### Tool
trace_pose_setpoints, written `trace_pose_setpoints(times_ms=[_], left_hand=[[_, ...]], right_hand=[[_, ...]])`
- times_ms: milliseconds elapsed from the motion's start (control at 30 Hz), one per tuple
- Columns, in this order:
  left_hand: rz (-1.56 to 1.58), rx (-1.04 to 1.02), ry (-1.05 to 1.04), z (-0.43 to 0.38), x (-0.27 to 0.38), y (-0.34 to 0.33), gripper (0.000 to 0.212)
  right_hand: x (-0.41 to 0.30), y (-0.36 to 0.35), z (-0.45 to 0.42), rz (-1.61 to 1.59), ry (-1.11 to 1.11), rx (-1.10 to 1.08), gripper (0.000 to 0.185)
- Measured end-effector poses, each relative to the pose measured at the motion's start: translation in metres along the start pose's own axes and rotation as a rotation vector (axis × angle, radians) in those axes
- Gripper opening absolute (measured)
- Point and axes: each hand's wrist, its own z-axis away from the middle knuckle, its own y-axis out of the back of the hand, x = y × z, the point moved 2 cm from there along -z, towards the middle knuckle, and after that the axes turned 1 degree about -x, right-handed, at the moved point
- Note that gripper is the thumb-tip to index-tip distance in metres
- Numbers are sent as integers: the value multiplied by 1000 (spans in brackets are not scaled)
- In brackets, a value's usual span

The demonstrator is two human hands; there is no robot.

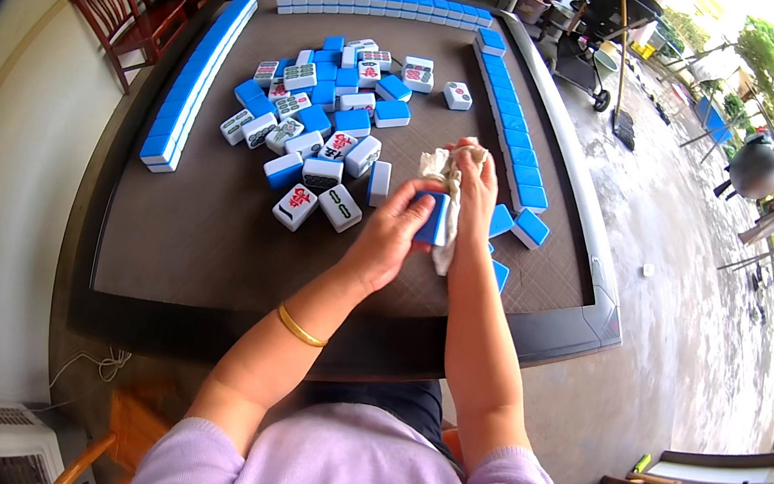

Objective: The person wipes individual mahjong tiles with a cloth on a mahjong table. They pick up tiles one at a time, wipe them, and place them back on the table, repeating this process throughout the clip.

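My left hand [390, 235] grips a blue-backed mahjong tile [432, 220], its blue back towards me. Close against its right side, my right hand [475, 188] holds a crumpled pale cloth [444, 167], which hangs down beside the tile. How far the cloth touches the tile's far face is hidden. Left of my hands lies a loose heap of mahjong tiles [315, 118], some face up, some blue side up. One tile [379, 184] stands on edge near my left hand. A few blue-backed tiles [530, 228] lie right of my right forearm, which partly hides them.
Stacked rows of tiles line the left [202, 76], far [386, 6] and right [512, 121] sides of the mahjong table [204, 243]. A raised dark frame [251, 331] borders it. Wooden chairs [125, 22] stand at the back left, a stroller [595, 32] and broom [622, 127] at the back right.
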Motion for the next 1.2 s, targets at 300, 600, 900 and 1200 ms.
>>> trace_pose_setpoints(times_ms=[300,600,900,1200], left_hand=[[-454,276,-541,-11,21,31,40],[-547,187,-457,-6,13,21,33],[-1440,72,-642,-20,27,8,37],[-1446,-251,-366,-20,9,-25,56]], right_hand=[[-6,-68,58,7,-71,-228,30],[-29,-60,49,444,227,-64,13],[-79,12,-5,24,114,230,22],[-140,86,-1,498,132,230,27]])
